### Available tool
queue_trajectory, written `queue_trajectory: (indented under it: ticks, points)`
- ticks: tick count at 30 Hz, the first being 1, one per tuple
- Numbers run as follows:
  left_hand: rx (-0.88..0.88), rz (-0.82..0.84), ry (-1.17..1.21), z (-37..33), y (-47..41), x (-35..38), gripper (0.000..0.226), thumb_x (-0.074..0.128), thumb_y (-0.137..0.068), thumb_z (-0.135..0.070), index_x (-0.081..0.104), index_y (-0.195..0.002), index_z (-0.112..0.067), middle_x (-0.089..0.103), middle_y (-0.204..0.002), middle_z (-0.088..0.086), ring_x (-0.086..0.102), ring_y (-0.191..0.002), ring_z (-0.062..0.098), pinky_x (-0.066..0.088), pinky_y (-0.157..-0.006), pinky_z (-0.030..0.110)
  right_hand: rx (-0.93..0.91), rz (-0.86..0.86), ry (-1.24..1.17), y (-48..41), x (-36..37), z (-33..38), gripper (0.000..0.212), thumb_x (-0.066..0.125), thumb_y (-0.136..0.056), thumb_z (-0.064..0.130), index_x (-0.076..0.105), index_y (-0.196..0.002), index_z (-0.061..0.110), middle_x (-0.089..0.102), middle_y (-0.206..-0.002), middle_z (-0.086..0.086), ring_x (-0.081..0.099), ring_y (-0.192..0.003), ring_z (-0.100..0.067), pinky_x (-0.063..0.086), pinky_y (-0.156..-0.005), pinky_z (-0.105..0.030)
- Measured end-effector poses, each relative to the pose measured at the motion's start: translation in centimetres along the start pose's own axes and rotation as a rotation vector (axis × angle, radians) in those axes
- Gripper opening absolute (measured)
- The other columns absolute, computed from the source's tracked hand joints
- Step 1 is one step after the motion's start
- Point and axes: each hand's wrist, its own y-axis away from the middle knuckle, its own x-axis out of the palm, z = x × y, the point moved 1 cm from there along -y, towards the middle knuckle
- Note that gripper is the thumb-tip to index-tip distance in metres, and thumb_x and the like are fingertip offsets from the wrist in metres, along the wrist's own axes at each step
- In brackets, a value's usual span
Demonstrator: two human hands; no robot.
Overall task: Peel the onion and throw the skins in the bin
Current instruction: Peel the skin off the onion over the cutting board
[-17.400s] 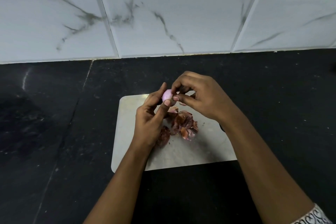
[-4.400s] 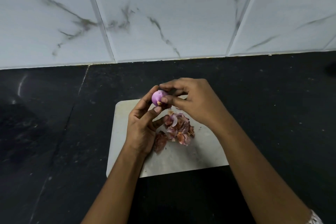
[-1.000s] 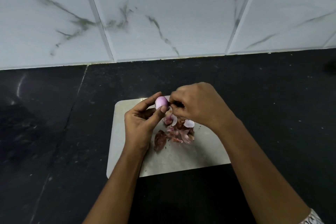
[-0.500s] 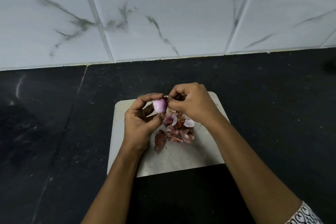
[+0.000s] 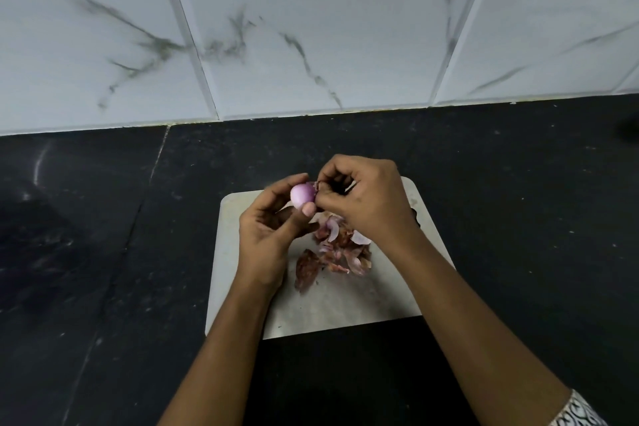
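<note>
A small pink peeled onion (image 5: 301,195) is held above the far edge of a pale cutting board (image 5: 345,308). My left hand (image 5: 268,235) grips it between thumb and fingers. My right hand (image 5: 363,204) pinches a bit of skin at the onion's right end, fingers curled. A heap of reddish-brown and pale onion skins (image 5: 337,251) lies on the board under my right hand, partly hidden by it. No bin is in view.
The board sits on a black stone counter (image 5: 103,252). A white marbled tile wall (image 5: 311,28) rises behind it. A dark blurred object (image 5: 630,128) shows at the right edge of the counter.
Both hands with the onion have stayed over the board's far edge. My right hand's fingers have shifted at the onion's right end. The skin heap has not moved.
</note>
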Motion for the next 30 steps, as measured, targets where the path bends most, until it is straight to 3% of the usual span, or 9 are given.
queue_trajectory:
  ticks: [4, 8, 10, 14, 18, 20, 24, 28, 30]
  points:
    - [0.090, 0.001, -0.057, 0.4, 0.0, -0.2, 0.037, 0.074, -0.071, 0.002, 0.063, -0.100, -0.018, 0.068, -0.105, 0.002, 0.067, -0.098, 0.017, 0.054, -0.078, 0.029, 0.269, 0.029, -0.163, 0.1, 0.4, 0.0, 0.008, 0.068, -0.074, 0.011, 0.067, -0.069, 0.017, 0.064, -0.061, 0.003, 0.058, -0.055, -0.005, 0.052, -0.055, -0.027]
    - [0.161, -0.049, -0.151, 0.2, 0.2, 0.2, 0.041, 0.071, -0.071, 0.015, 0.057, -0.098, -0.013, 0.064, -0.106, 0.003, 0.065, -0.101, 0.015, 0.053, -0.075, 0.021, 0.636, 0.116, -0.588, 0.1, 0.5, 0.1, 0.013, 0.060, -0.085, 0.007, 0.069, -0.075, 0.009, 0.062, -0.055, 0.000, 0.057, -0.050, -0.009, 0.052, -0.052, -0.024]
    - [0.175, -0.057, -0.164, 0.2, 0.2, 0.2, 0.042, 0.071, -0.071, 0.015, 0.057, -0.097, -0.014, 0.065, -0.104, -0.004, 0.065, -0.101, 0.014, 0.053, -0.075, 0.020, 0.689, 0.142, -0.613, -0.1, 0.3, 0.1, 0.013, 0.060, -0.086, 0.008, 0.070, -0.077, 0.007, 0.062, -0.056, -0.001, 0.057, -0.051, -0.008, 0.052, -0.052, -0.022]
    - [0.172, -0.090, -0.135, 0.3, 0.2, 0.0, 0.043, 0.073, -0.070, 0.013, 0.057, -0.095, -0.018, 0.065, -0.103, -0.009, 0.065, -0.102, 0.015, 0.052, -0.075, 0.021, 0.667, 0.087, -0.484, -0.3, -0.4, -0.4, 0.012, 0.061, -0.086, 0.010, 0.069, -0.080, 0.004, 0.060, -0.059, -0.004, 0.056, -0.052, -0.010, 0.050, -0.051, -0.022]
    - [0.158, -0.106, -0.150, 0.1, 0.2, 0.1, 0.042, 0.073, -0.070, 0.012, 0.056, -0.096, -0.016, 0.065, -0.107, -0.001, 0.066, -0.100, 0.011, 0.052, -0.075, 0.019, 0.453, 0.408, 0.151, -0.6, -1.7, -0.2, 0.017, 0.057, -0.089, 0.022, 0.071, -0.085, 0.014, 0.070, -0.076, -0.004, 0.066, -0.067, -0.018, 0.056, -0.063, -0.036]
    - [0.151, -0.118, -0.153, 0.1, 0.1, 0.1, 0.042, 0.073, -0.070, 0.011, 0.056, -0.097, -0.017, 0.065, -0.107, -0.001, 0.067, -0.100, 0.010, 0.052, -0.075, 0.018, 0.370, 0.471, 0.289, -0.5, -2.0, 0.2, 0.020, 0.057, -0.089, 0.028, 0.072, -0.084, 0.015, 0.071, -0.082, -0.006, 0.064, -0.069, -0.021, 0.053, -0.066, -0.039]
    - [0.157, -0.111, -0.204, 0.3, 0.1, 0.0, 0.047, 0.076, -0.071, 0.008, 0.057, -0.105, -0.017, 0.066, -0.112, 0.003, 0.066, -0.104, 0.018, 0.052, -0.078, 0.020, 0.255, 0.339, 0.314, -0.7, -2.2, 0.6, 0.003, 0.070, -0.079, 0.021, 0.068, -0.079, 0.019, 0.064, -0.078, 0.008, 0.059, -0.067, -0.006, 0.047, -0.061, -0.020]
    - [0.138, -0.116, -0.201, 0.3, 0.2, 0.1, 0.044, 0.075, -0.071, 0.009, 0.059, -0.109, -0.007, 0.067, -0.112, 0.003, 0.067, -0.104, 0.015, 0.053, -0.081, 0.022, 0.239, 0.326, 0.098, -0.8, -2.1, 0.4, 0.021, 0.069, -0.080, 0.011, 0.067, -0.097, 0.024, 0.064, -0.089, 0.013, 0.062, -0.077, 0.000, 0.051, -0.067, -0.015]
    - [0.138, -0.104, -0.203, 0.4, 0.2, 0.0, 0.043, 0.073, -0.072, 0.011, 0.060, -0.109, -0.006, 0.067, -0.111, 0.003, 0.067, -0.104, 0.016, 0.054, -0.082, 0.024, 0.137, 0.305, 0.136, -0.8, -1.8, 0.6, 0.021, 0.067, -0.082, 0.015, 0.070, -0.101, 0.023, 0.069, -0.092, 0.009, 0.064, -0.081, -0.003, 0.052, -0.071, -0.017]
